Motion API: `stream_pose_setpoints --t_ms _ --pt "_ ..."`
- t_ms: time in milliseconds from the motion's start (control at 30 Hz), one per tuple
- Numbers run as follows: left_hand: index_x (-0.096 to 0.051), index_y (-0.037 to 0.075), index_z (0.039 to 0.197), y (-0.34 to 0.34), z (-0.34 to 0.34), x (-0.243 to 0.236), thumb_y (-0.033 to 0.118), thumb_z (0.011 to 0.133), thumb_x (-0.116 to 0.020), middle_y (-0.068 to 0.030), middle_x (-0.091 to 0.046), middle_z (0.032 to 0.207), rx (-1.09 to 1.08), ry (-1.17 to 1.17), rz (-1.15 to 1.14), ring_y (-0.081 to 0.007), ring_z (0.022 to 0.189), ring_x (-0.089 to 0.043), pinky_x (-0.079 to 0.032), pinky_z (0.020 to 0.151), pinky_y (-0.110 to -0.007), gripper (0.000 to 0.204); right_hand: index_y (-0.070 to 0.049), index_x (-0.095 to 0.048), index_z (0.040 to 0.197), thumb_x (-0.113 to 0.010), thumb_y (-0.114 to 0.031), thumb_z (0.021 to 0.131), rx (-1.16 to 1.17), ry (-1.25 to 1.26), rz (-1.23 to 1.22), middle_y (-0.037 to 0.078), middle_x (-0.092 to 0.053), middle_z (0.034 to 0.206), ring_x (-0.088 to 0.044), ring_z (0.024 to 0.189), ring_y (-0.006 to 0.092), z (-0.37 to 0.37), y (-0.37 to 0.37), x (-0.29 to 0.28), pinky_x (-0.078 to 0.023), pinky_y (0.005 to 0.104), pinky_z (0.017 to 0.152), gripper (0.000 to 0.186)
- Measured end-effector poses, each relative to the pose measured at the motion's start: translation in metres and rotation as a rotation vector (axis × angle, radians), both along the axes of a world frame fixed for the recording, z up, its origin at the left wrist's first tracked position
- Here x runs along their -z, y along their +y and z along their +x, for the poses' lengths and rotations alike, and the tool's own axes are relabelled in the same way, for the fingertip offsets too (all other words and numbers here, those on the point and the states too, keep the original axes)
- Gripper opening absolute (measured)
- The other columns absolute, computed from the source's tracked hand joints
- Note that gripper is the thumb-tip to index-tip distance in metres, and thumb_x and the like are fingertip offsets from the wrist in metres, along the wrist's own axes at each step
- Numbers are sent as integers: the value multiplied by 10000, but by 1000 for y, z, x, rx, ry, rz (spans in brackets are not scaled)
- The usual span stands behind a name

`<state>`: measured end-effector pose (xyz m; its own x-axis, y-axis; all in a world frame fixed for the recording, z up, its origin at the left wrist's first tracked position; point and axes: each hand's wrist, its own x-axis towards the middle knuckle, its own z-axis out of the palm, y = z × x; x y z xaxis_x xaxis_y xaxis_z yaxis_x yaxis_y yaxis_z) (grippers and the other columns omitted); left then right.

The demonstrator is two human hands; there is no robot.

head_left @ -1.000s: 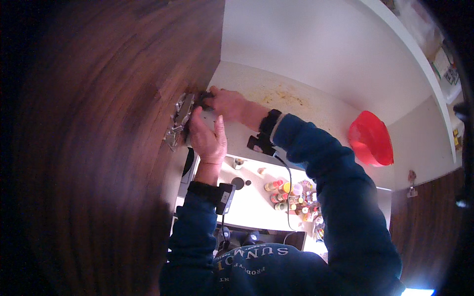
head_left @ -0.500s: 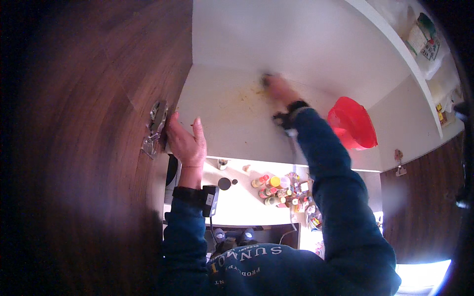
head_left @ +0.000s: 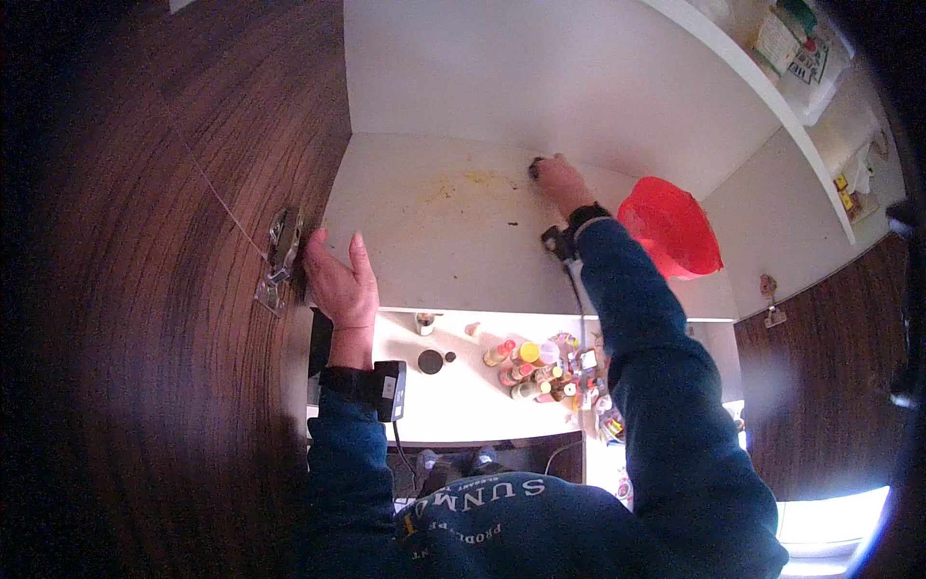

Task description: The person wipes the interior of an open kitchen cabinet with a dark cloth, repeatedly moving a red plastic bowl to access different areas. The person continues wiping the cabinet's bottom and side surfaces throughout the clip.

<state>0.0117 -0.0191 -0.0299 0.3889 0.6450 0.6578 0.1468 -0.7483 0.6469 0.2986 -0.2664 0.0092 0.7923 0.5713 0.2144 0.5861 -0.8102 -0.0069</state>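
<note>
My right hand reaches deep into a white cabinet, its fingers closed round a small dark object pressed to the shelf near the back wall. What kind of object it is, I cannot make out. Yellow-brown stains and dark crumbs mark the white cabinet shelf to the left of that hand. Beside the cabinet's left edge, my left hand is open, thumb raised and fingers close to a metal hinge; it holds nothing. A red plastic bowl leans at the shelf's right, next to my right forearm.
Dark wooden doors stand open on both sides. An upper shelf at the right holds bagged packages. Below, a bright counter carries several condiment bottles and a round black lid. A cable hangs by my right wrist.
My right hand, blurred before, is now sharp and sits slightly further right, closer to the red bowl. My left hand stays by the hinge. The whole view has shifted a little.
</note>
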Motion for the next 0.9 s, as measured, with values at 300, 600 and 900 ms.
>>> stream_pose_setpoints --t_ms 300,600,900 --pt "-449 -5 1243 1 1 2 393 928 -530 -211 -519 1245 63 17 -124 -374 1168 -496 -393 970 -433 514 -112 -576 1049 -533 -185 828 -269 179 -15 204 -598 994 -591 970 391 -110 43 5 -505 480 814 237" --pt "-465 -44 1209 0 -2 0 436 892 -565 -234 -536 1175 11 38 -5 -392 1110 -504 -392 948 -458 584 -119 -597 1099 -540 -150 833 -306 142 27 205 -542 1080 -588 928 396 -57 103 0 -495 477 802 274" --pt "-470 -41 1212 0 -4 2 432 894 -564 -235 -545 1170 -14 42 7 -396 1105 -510 -403 940 -462 578 -129 -606 1056 -554 -175 834 -84 150 -90 193 -540 1093 -578 987 403 -28 36 -29 -488 453 854 232"
